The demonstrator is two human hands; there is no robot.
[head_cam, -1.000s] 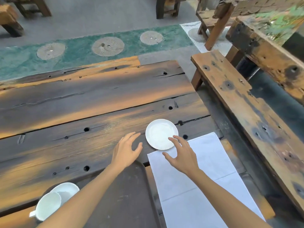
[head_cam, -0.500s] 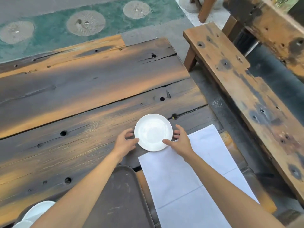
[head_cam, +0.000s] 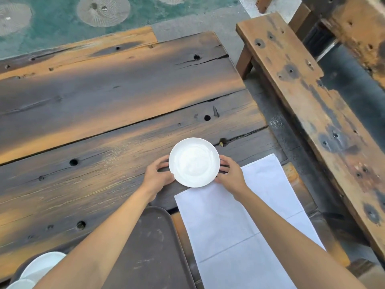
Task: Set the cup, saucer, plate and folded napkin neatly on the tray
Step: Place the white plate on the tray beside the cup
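A small white plate point(head_cam: 194, 162) is at the near right of the wooden table point(head_cam: 116, 105). My left hand point(head_cam: 157, 177) grips its left rim and my right hand point(head_cam: 230, 177) grips its right rim, fingers curled under the edge. Whether it is lifted off the wood I cannot tell. A white napkin point(head_cam: 241, 222) lies unfolded just below the plate, under my right forearm. The dark brown tray point(head_cam: 154, 253) sits at the bottom centre, partly covered by my left arm. A white saucer point(head_cam: 41, 264) and the cup's rim point(head_cam: 20, 284) show on the tray at the bottom left corner.
A worn wooden bench point(head_cam: 308, 113) runs along the right side of the table, with a gap between them. Beyond the table's far edge is a green floor strip with round woven mats point(head_cam: 103, 10).
Both hands have closed in from apart and taken the plate by its two sides. The view has tilted down and forward, so the cup and saucer slid to the bottom left corner.
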